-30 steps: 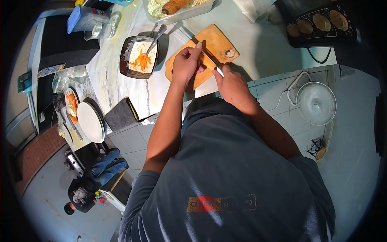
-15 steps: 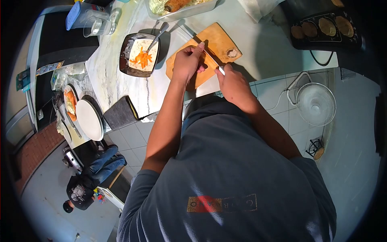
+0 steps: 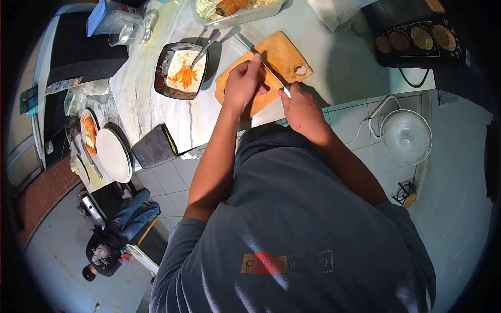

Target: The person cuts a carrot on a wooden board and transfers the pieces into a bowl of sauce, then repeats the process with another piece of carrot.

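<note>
knife work: i judge that a cutting or trimming step is in hand, with the knife (image 3: 274, 76) lying slantwise over the wooden board (image 3: 286, 47). any move of the blade calls, in my opinion, for a firm handle and for the left fingers to be clear of the edge.
right hand (image 3: 303, 108): closed around the pale handle, at the near right side of the board.
left hand (image 3: 242, 87): half curled, thumb and finger narrow and close to the blade. if they press on the blade or pinch some small piece, i cannot tell.
board: on the worktop (image 3: 156, 112), close to its near edge, partly hidden under the left hand.
bowl (image 3: 163, 86): left of the board, apart from it, with orange strips (image 3: 183, 76) upon a creamy white mix. a spoon (image 3: 213, 36) leans in it, handle toward the far right.
far side: a clear container (image 3: 251, 18) carries shredded pale food and a brown-orange piece.
far right: a black appliance (image 3: 417, 56) with round brown pieces on top.
left: a white plate (image 3: 113, 156); beyond the worktop, another person (image 3: 104, 255).
</note>
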### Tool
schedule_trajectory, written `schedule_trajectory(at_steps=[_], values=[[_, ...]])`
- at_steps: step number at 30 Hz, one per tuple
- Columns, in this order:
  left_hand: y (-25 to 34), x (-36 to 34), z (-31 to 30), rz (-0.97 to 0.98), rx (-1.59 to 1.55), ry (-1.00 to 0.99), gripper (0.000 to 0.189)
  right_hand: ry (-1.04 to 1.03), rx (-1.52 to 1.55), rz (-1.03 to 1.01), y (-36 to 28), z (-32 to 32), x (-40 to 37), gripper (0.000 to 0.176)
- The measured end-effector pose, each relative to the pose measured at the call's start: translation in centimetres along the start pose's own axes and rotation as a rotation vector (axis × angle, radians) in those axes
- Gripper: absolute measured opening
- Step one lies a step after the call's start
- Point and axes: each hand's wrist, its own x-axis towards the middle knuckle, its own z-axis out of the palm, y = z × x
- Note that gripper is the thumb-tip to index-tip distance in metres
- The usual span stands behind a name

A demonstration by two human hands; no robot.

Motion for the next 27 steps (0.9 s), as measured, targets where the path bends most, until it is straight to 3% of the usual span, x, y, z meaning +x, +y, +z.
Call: schedule_trajectory(at_steps=[4,6,12,27], values=[[-0.7,0.1,-0.5,0.02,-0.064,-0.031,0.026,0.007,0.01,0.001,0.0,0.0,-0.1,0.038],[-0.8,0.1,-0.1,0.055,0.192,0.035,0.019,0.032,0.004,-0.008,0.1,0.2,-0.1,0.038],[-0.6,0.3,0.2,0.05,0.213,0.043,0.016,0.059,0.002,-0.033,0.3,0.0,-0.4,0.037],[-0.9,0.5,-0.3,0.012,0.09,0.026,0.023,0.062,0.046,-0.077,0.5,-0.6,-0.8,0.039]])
